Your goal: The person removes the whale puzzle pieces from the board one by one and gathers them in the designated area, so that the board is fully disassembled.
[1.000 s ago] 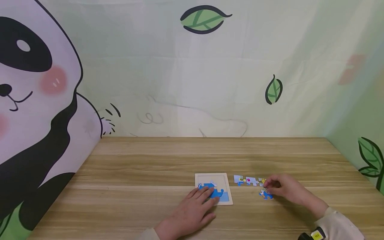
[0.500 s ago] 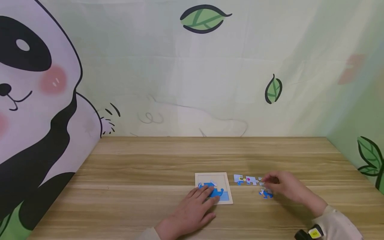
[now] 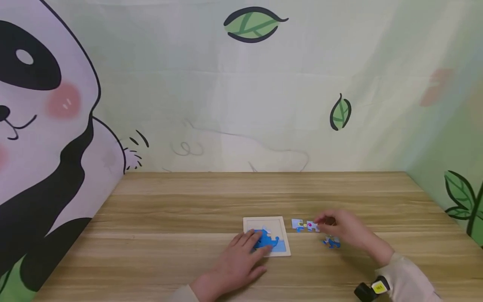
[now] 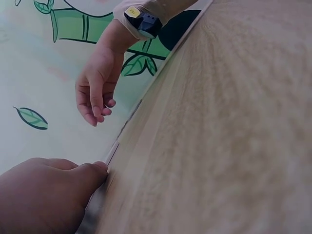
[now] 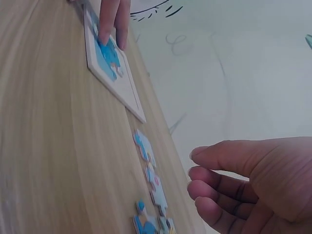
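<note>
A square puzzle board (image 3: 264, 220) with a pale frame lies on the wooden table, part of a blue animal picture fitted in it. My left hand (image 3: 235, 260) rests on its lower left with fingers fairly straight, hiding some of the picture. Right of the board, a blue-and-white jigsaw piece (image 3: 297, 224) lies beside another with a pink swirl (image 3: 312, 226). My right hand (image 3: 345, 226) hovers over that row, thumb and loosely bent fingers apart with nothing between them. Nearer me lies a dark-blue piece (image 3: 332, 242). A small piece (image 5: 167, 225) at the row's end shows in the right wrist view.
The wooden table (image 3: 170, 201) runs back to a pale wall hanging (image 3: 264, 96) with leaves and pencil scribbles. A large printed panda (image 3: 45, 126) covers the left side. A black wrist device (image 3: 367, 290) with a yellow label sits at my right sleeve.
My right hand has moved left along the row, from the far-right piece toward the swirl piece, and holds nothing. My left hand stays on the board. The head view has shifted slightly.
</note>
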Demonstrator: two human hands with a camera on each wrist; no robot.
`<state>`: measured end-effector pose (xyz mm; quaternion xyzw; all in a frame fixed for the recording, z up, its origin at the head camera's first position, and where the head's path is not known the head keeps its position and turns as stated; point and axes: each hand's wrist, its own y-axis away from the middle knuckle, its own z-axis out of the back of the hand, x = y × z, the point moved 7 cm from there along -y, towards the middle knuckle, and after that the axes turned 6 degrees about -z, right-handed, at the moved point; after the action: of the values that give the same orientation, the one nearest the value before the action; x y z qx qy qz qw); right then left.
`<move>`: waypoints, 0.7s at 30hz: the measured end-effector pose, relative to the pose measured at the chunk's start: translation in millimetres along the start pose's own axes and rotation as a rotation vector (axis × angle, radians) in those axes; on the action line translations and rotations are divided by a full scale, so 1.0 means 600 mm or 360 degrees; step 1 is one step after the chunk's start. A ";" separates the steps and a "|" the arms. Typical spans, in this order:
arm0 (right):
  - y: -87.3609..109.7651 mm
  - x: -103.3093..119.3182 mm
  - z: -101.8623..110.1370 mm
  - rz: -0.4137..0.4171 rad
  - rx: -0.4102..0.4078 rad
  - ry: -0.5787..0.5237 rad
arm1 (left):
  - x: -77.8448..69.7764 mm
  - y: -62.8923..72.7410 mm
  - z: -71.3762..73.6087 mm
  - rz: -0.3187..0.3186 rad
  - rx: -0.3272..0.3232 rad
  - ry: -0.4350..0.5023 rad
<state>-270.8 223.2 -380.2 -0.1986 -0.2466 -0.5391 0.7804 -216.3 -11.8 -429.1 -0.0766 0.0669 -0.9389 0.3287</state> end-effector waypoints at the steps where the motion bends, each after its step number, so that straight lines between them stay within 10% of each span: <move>1: -0.002 0.003 -0.001 0.0000 0.0002 -0.0008 | 0.001 0.000 -0.001 0.0003 0.0010 0.0003; 21: -0.053 0.063 -0.068 0.0195 0.0047 -0.0032 | 0.017 0.000 -0.003 -0.0008 0.0116 0.0082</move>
<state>-282.7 160.7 -388.4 -0.2071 -0.2498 -0.4847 0.8122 -224.7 -18.2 -430.0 -0.0406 0.0410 -0.9432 0.3271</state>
